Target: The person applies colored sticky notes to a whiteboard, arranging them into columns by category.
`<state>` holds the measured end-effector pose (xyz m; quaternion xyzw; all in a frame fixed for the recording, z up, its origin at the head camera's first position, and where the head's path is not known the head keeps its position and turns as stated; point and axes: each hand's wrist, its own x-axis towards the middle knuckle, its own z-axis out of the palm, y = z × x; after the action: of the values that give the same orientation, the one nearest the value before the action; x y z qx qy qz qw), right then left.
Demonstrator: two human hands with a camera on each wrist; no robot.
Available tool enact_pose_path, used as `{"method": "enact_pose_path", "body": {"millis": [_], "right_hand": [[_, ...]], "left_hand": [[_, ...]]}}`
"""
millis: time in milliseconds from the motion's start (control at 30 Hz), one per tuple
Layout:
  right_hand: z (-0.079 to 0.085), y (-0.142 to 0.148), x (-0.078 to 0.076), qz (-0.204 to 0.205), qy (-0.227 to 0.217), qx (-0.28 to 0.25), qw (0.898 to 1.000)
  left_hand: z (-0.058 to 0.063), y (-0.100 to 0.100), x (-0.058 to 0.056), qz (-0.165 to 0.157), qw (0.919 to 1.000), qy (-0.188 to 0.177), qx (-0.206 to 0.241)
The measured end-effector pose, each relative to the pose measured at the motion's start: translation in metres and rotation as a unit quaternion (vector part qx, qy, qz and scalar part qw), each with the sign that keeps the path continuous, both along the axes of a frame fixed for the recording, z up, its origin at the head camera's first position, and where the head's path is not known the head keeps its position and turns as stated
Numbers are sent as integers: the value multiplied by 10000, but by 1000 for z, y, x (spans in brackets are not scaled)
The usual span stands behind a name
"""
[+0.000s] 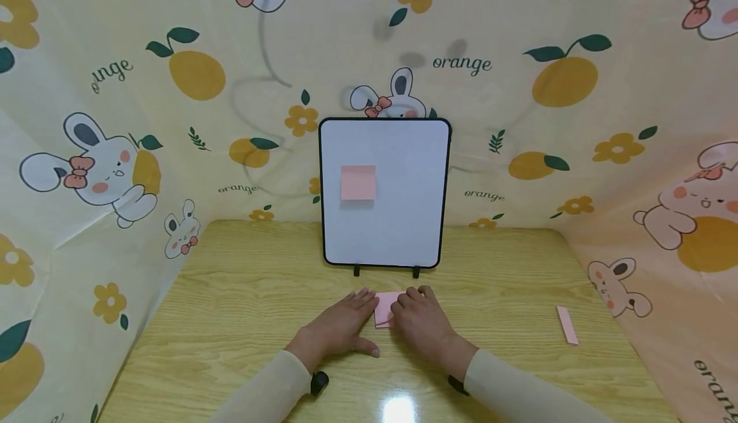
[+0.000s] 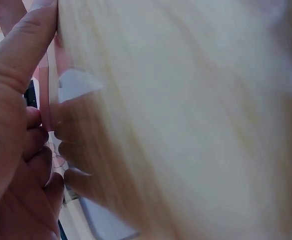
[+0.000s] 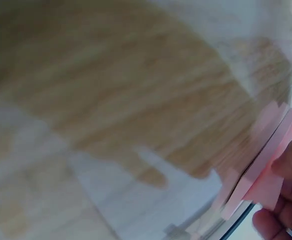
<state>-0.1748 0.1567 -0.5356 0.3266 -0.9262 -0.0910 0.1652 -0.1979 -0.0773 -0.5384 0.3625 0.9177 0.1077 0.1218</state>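
A pad of pink sticky notes (image 1: 384,309) lies on the table in front of the whiteboard. My left hand (image 1: 340,323) rests flat at the pad's left side, fingers straight and thumb spread toward me. Over the right part of the pad, my right hand (image 1: 423,323) has its fingers curled. The right wrist view shows its thumb and fingers pinching a pink sheet (image 3: 266,190), which stands apart from the rest of the pad (image 3: 255,170). In the left wrist view the pad's edge (image 2: 44,95) shows beside the left fingers.
The black-framed whiteboard (image 1: 403,199) stands upright on two small black feet, with one pink sticky note (image 1: 358,183) on its left part. A narrow pink strip (image 1: 567,325) lies at the right of the wooden table (image 1: 242,295). Printed cloth (image 1: 369,32) encloses the back and sides.
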Motion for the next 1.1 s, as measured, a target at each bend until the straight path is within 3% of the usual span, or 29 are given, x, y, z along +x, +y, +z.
{"method": "enact_pose_path", "body": {"millis": [233,433,767,1100], "right_hand": [[0,8,-3,277,154,48,9995],[0,10,-5,200,62,152,9997],[-2,12,-6,366,-4,-458,9983],[-3,14,-8,575,-218,-617,9962]], "left_hand": [[-3,0,-1,14,10000,-21,-6],[-3,1,-2,63,9999,-86,51],[0,0,1,31,9998,-127,154],[0,0,1,76,9995,-217,227]]}}
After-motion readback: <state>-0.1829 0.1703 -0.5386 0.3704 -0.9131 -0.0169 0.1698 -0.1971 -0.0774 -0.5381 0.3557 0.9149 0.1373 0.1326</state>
